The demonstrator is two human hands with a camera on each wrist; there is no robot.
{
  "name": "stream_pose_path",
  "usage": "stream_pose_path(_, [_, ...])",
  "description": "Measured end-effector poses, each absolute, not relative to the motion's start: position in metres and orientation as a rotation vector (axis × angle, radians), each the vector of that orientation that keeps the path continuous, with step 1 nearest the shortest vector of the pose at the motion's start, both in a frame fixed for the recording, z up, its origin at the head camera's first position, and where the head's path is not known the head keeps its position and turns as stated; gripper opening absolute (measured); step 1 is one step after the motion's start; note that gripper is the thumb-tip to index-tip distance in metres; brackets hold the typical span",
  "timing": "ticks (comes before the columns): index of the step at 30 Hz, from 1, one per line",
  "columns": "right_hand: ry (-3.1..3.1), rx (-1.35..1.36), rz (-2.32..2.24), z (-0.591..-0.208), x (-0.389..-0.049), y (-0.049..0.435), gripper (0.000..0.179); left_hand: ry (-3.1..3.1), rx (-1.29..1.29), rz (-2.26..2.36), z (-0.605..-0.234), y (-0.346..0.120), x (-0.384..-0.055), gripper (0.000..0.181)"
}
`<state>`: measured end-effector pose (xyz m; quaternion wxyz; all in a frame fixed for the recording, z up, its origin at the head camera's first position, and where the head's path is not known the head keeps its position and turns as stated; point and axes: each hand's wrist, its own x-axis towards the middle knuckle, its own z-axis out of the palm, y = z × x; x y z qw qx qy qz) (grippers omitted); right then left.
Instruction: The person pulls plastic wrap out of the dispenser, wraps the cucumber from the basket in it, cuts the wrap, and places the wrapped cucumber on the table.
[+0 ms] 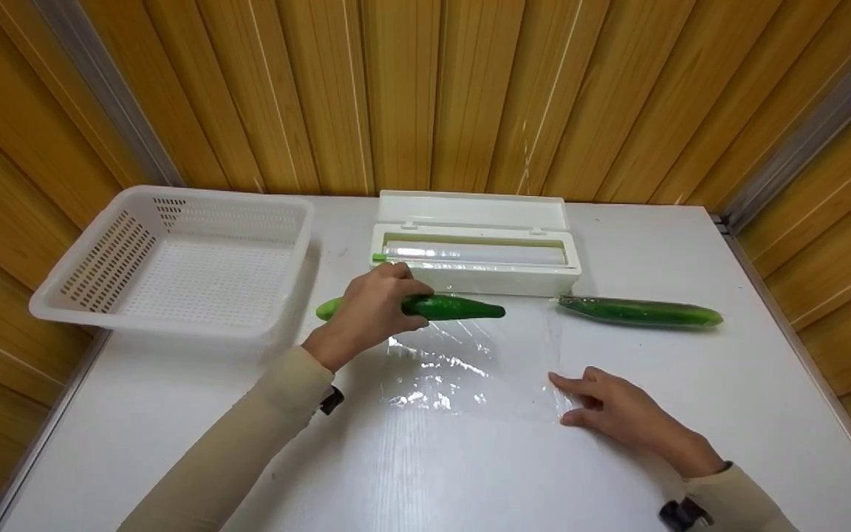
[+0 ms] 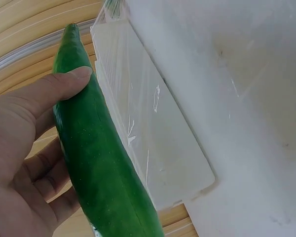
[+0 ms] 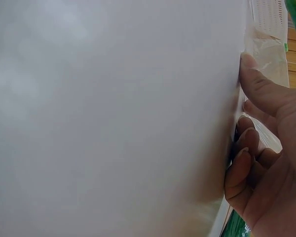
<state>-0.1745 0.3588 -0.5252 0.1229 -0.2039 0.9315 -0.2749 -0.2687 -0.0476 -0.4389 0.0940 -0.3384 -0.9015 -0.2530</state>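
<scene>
Nearest, the person's right hand [image 1: 621, 406] rests at the right edge of the clear film [image 1: 484, 369], thumb and forefinger extended and apart, the other fingers curled; whether it pinches the film, one cannot tell. That edge is probably best held lightly against the table [image 1: 470, 473] — a hard tug could crease the wrinkled sheet further. Farther on, the left hand [image 1: 374, 307] grips the cucumber [image 1: 459, 307], thumb opposing fingers, over the film's far part, just in front of the box [image 1: 499, 283]. Keeping it level and parallel to the box, with a gentle grip, should help the film stay flat. The cucumber looks glossy and dark green, paling at its left end and narrowing to a blunt tip at its right. Beyond the right hand lies a wrapped cucumber [image 1: 640, 313]; farthest, the box stands open, its roll [image 1: 470, 253] showing.
</scene>
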Motion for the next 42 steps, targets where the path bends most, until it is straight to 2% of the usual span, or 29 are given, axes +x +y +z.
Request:
stream_pose_path(24, [2.783, -0.778, -0.809, -0.528, -0.172, 0.360, 0.062, -2.680, -1.146, -0.708, -0.473, 0.008, -0.255, 0.032])
stream_pose_path(42, [2.761, -0.724, -0.790, -0.527, -0.173, 0.359, 0.066, -2.755, -1.187, -0.652, -0.488, 0.036, -0.257, 0.028])
